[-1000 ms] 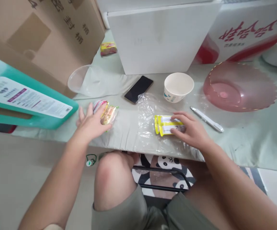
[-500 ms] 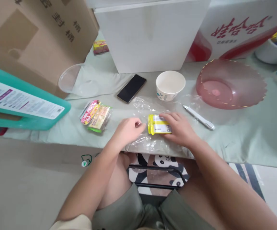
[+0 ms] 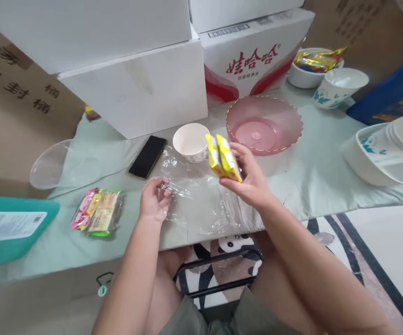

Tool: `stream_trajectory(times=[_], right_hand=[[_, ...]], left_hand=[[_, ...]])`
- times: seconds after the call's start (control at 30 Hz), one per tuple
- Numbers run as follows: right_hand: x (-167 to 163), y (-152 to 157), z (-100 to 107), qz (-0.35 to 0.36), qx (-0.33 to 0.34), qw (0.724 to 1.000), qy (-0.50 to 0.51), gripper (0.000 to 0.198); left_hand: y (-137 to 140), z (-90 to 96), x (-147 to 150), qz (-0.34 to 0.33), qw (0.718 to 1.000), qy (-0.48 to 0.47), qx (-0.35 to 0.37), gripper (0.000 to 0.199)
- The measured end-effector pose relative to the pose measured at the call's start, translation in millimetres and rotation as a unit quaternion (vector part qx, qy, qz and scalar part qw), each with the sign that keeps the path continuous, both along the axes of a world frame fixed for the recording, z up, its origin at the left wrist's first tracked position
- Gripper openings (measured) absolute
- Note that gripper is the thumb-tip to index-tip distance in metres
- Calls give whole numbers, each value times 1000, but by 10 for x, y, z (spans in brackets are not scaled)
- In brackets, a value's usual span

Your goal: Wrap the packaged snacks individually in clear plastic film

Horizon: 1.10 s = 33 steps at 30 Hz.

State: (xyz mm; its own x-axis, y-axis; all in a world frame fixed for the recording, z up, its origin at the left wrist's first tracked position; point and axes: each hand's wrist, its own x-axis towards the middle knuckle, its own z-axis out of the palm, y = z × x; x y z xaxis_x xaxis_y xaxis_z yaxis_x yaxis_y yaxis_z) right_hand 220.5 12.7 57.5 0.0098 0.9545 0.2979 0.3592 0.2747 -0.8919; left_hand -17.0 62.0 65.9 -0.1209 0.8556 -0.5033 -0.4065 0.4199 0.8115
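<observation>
Two yellow packets [image 3: 224,158], side by side, are gripped in my right hand [image 3: 252,179], raised above the table in front of the white paper bowl [image 3: 189,141]. My left hand [image 3: 155,199] rests low on the left, palm partly up, with fingers curled round the edge of a clear plastic wrapper [image 3: 201,204]. That crinkled wrapper spreads over the cloth between my hands. A pink translucent bowl [image 3: 288,118] stands just behind my right hand. The black phone [image 3: 148,157] lies beyond my left hand. Further left are small snack packs [image 3: 98,211] in clear film.
White boxes [image 3: 159,88] and a red-and-white carton [image 3: 246,65] line the back. A clear plastic lid [image 3: 65,170] and green jug [image 3: 16,228] are at left. At right stand a bowl of snack packs [image 3: 309,67], a paper cup [image 3: 341,88] and a white container [image 3: 365,158].
My right hand has lifted the yellow packets off the table and tilted them. My left hand has moved left, its fist loosened. The view has turned right; the white utility knife no longer shows.
</observation>
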Motion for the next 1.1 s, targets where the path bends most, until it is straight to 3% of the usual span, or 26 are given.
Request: stream_trajectory(times=[0.1,0.2,0.3,0.43,0.53,0.63,0.7,0.77,0.83,0.87,0.93,1.1], right_hand=[[239,57,129,-164,55,978,-119,75],[533,202,171,-329,97,906,-249,69],[752,374,82,-375,86,870,-308,63],[800,470,-16,-352,69,857,-370,62],[655,384,69,-352,84,848,-388,54],[342,185,173,-313,124,879,-337,34],[55,22,173,-218,166,917,-291,26],[-244,-129,117,-49,177,945,-269,23],[-489,-234,38,98,132,946,-278,26],[-572,-264,0,131,100,942,-293,27],[-633,-281,-69,98,39,934,-342,28],[-279,-143,-214,-120,-32,897,-423,23]], left_hand=[[17,-28,39,-30,999,22,12,27],[22,-66,35,-58,997,49,33,27],[36,-106,-5,-87,993,68,33,28],[75,-125,-45,-134,988,79,10,26],[99,-110,-60,-135,987,85,3,25],[100,-95,-116,-131,987,90,18,24],[84,-96,-185,-159,981,106,29,23],[57,-107,-267,-186,973,135,39,22],[28,-126,-345,-187,967,168,50,21],[15,-139,-382,-177,965,183,55,21],[-7,-165,-449,-156,964,207,61,19],[-51,-206,-588,-132,962,225,78,14]])
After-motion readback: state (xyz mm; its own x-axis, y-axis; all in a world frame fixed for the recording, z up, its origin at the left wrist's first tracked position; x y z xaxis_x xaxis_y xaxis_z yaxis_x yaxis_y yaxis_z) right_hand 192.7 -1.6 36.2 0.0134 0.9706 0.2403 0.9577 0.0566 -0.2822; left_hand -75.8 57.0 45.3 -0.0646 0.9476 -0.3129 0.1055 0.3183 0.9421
